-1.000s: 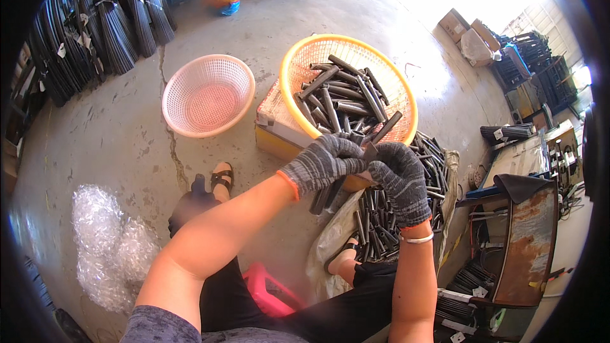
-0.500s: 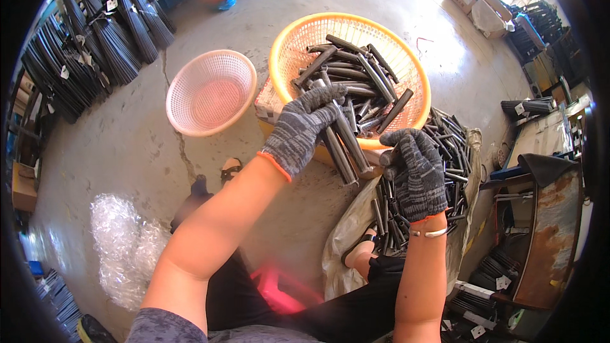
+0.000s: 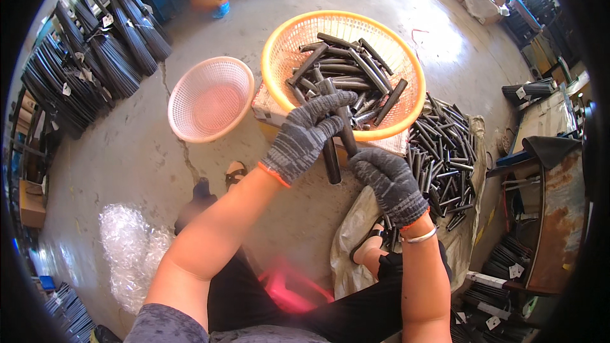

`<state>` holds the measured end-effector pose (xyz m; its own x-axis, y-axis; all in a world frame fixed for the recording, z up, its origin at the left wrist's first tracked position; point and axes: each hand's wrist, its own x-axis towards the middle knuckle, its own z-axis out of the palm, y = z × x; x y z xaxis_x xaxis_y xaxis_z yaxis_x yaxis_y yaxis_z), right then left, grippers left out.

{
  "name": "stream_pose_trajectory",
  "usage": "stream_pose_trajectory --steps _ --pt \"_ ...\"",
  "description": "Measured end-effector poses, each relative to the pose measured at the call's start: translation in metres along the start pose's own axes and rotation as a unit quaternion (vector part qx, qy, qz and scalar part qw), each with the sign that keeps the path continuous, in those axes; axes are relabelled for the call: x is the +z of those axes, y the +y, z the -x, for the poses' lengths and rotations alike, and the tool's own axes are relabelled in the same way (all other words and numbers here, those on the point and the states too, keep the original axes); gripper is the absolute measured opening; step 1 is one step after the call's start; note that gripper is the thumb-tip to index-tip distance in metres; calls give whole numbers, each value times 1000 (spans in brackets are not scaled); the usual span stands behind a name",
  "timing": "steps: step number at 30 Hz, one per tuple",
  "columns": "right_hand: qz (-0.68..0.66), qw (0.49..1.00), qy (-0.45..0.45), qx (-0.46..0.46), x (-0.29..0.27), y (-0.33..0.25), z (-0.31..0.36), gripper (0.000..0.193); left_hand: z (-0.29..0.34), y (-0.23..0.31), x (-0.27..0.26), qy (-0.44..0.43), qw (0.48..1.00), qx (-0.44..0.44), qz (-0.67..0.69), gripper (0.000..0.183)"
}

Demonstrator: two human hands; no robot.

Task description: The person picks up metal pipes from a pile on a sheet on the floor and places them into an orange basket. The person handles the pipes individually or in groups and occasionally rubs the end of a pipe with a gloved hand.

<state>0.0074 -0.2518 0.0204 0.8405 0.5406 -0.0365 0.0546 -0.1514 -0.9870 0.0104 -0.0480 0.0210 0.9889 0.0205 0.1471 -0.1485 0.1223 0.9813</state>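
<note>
In my left hand (image 3: 308, 132), in a grey knit glove with an orange cuff, are two dark metal tubes. One tube (image 3: 348, 138) slants down toward my right hand (image 3: 389, 183); the other tube (image 3: 332, 166) hangs below my left fingers. My gloved right hand has its fingers closed around the lower end of the slanting tube. Just behind my left hand, an orange-rimmed plastic basket (image 3: 420, 86) holds a heap of similar tubes. More short tubes (image 3: 445, 155) lie piled on a pale sack (image 3: 348, 241) beside my right hand.
The orange basket rests on a box-like support (image 3: 267, 111). A smaller pink basket (image 3: 181, 107) stands on the floor to its left. Crumpled clear plastic (image 3: 130, 254) lies lower left. Bundled rods (image 3: 76, 63) line the far left; a rusty metal rack (image 3: 549, 228) stands at right.
My right hand has moved left from beside the pile and now grips the lower end of a tube in my left hand. The view has shifted slightly.
</note>
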Motion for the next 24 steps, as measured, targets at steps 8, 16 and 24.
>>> stream_pose_trajectory --steps 8,16,24 --pt "-89 979 166 74 -20 -11 -6 12 1 12 -4 11 1000 17 -22 94" --pt "374 899 133 -183 -7 -10 -14 12 2 9 -5 -45 996 23 -73 38" --pt "384 891 27 -241 -2 -46 -17 14 1 10 0 -93 898 244 -354 41"
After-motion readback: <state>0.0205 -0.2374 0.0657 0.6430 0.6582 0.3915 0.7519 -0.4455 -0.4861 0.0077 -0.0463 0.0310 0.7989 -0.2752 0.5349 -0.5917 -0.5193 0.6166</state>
